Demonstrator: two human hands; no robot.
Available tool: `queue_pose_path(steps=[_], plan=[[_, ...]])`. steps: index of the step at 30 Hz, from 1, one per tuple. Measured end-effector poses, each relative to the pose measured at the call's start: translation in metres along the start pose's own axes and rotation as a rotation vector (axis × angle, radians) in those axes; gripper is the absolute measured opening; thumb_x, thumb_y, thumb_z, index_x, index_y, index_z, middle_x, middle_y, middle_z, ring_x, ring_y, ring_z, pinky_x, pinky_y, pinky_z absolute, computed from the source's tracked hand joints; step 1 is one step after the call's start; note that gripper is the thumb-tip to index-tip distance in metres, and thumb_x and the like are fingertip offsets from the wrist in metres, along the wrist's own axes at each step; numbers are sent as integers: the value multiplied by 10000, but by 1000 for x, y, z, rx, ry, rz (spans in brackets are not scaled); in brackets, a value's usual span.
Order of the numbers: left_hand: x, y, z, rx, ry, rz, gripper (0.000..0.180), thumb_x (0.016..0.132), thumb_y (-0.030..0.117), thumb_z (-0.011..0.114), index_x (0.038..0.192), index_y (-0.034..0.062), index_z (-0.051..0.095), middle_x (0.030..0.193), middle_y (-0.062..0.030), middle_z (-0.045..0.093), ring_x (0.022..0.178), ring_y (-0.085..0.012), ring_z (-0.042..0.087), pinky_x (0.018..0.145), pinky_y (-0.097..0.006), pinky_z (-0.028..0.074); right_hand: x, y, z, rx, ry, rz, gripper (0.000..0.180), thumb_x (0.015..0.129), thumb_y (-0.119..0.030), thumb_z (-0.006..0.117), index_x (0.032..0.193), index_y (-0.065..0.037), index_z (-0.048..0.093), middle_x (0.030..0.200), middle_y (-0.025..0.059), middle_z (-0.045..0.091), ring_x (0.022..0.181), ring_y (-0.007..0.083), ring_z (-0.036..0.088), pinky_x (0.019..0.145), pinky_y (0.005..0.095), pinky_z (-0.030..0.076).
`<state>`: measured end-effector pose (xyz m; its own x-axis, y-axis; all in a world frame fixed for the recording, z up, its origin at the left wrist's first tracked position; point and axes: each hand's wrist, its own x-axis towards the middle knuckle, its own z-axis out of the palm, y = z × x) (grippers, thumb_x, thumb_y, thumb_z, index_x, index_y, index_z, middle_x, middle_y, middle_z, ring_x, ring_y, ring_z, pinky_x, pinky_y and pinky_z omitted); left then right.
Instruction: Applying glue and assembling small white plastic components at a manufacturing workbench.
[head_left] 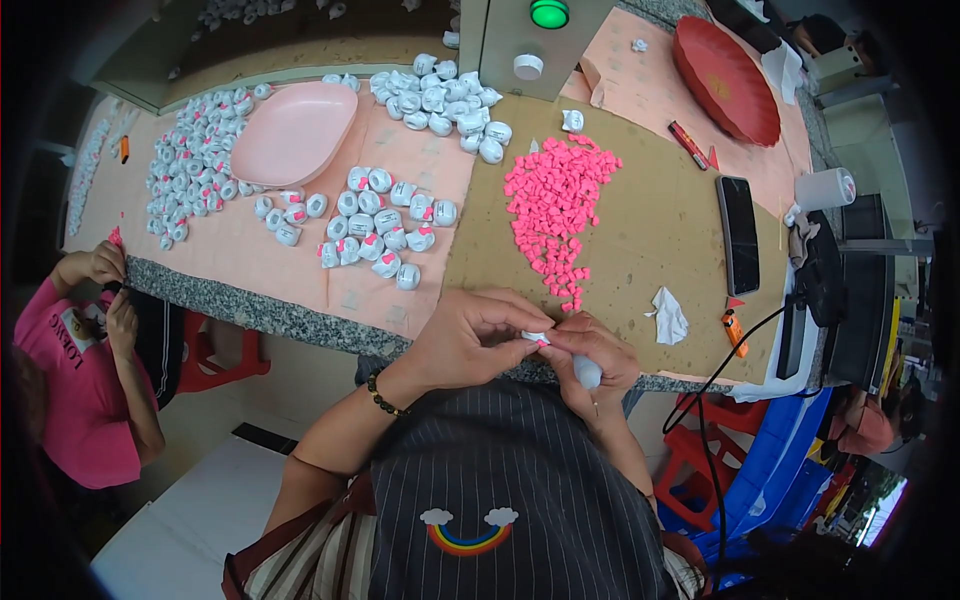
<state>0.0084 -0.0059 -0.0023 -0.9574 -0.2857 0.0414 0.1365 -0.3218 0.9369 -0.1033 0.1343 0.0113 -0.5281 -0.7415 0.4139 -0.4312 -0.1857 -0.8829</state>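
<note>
Just beyond the table's near edge, my left hand (478, 335) pinches a small white figurine piece (535, 337) with a bit of pink on it. My right hand (603, 352) meets it there, its thumb and finger closed at the same piece. Tucked in the right fingers is a pale, round-ended bottle or tube (587, 372); its other end is hidden. Beyond my hands lies a heap of tiny pink bow-shaped pieces (562, 200) on brown board. Left of it sit several white figurine heads (370, 222), some bearing pink bows.
A pink tray (295, 135) lies among more white heads (200, 150). To the right are a phone (738, 235), crumpled tissue (668, 316), orange lighter (735, 332), red marker (688, 145), red dish (727, 80) and black cable (712, 380). A co-worker in pink (75, 390) sits left.
</note>
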Motion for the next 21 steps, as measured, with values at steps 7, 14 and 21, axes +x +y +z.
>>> queue_pose_path(steps=[7,14,21], plan=[[-2,3,7,65,84,30,282,737,-169,583,982,-43,640,1036,-119,613,949,-143,615,761,-230,522,0,2,6,-52,35,-84,150,728,96,687,866,58,640,734,133,617,652,190,571,585,280,447],[-5,0,2,54,69,50,215,753,-124,605,947,-36,633,1004,-98,618,915,-115,613,703,-219,512,1,2,11,3,23,-69,160,718,113,686,851,47,627,694,130,598,609,214,582,556,290,459],[-11,17,-1,864,300,343,196,688,-48,661,877,-2,637,915,-105,634,771,-215,645,596,-264,521,6,-3,9,-67,-119,74,158,740,62,695,882,26,637,765,129,626,681,230,615,625,289,490]])
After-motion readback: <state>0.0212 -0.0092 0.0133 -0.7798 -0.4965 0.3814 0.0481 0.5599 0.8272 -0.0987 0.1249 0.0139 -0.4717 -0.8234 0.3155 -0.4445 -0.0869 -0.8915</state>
